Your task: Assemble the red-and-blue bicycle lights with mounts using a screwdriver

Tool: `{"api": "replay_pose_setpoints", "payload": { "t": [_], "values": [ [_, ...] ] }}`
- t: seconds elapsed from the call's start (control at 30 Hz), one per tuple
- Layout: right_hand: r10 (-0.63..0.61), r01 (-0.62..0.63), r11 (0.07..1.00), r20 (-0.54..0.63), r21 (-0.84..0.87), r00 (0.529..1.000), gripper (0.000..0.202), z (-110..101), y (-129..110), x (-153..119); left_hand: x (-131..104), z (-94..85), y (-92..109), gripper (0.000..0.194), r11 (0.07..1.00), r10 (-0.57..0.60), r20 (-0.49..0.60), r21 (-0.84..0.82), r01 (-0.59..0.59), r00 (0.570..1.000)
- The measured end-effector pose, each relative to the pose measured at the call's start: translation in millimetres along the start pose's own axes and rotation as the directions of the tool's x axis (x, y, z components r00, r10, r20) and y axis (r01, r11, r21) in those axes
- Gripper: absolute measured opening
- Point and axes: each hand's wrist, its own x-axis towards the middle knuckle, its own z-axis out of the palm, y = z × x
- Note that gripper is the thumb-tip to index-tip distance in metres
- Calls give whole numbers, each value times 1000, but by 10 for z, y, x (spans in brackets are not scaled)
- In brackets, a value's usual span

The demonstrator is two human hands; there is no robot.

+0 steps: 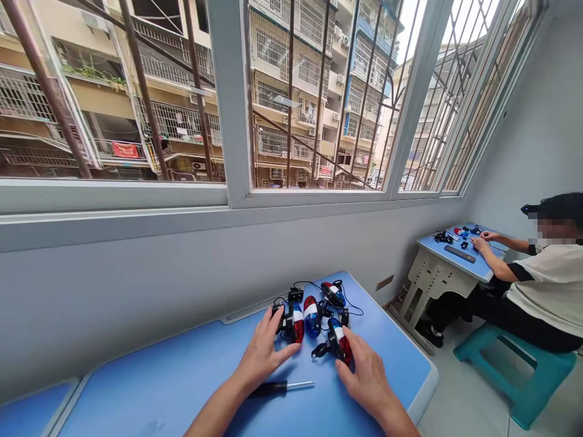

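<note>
Several red, white and blue bicycle siren lights with black clamps and wires lie together at the far right of the blue desk. My left hand (263,350) is open around the leftmost light (297,323), fingers by its black part and thumb by its red end. My right hand (367,370) is closed about the red end of the nearest right light (337,334); its fingertips are partly hidden. Between the hands' lights sits another light (312,316), and one more (333,294) lies behind with a looping black wire. A black-handled screwdriver (273,389) lies near my left wrist.
The blue desk (173,370) stands against the wall below a barred window. To the right, a co-worker (546,273) sits on a teal stool (514,370) at another blue desk (485,264) with similar parts on it.
</note>
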Motion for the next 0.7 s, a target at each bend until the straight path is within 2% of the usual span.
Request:
{"api": "replay_pose_setpoints", "payload": {
  "t": [0.1,0.27,0.4,0.57,0.7],
  "values": [
    [21,-21,999,10,30,1000,52,-52,99,-38,11,-12,-63,75,999,32,6,36,-32,999],
    [-73,72,997,41,29,996,59,-152,201,-147,47,18,-7,71,999,21,27,41,-22,999],
    [-35,25,995,94,99,995,60,-271,255,-139,32,18,51,74,999,6,1,44,-7,1000],
    [91,-91,991,0,95,996,40,-365,293,198,-8,-49,21,73,997,13,-25,83,-11,1000],
    [97,-95,994,-39,57,994,34,-293,236,571,-121,-106,61,54,986,121,-193,133,-96,974]
  ]
}}
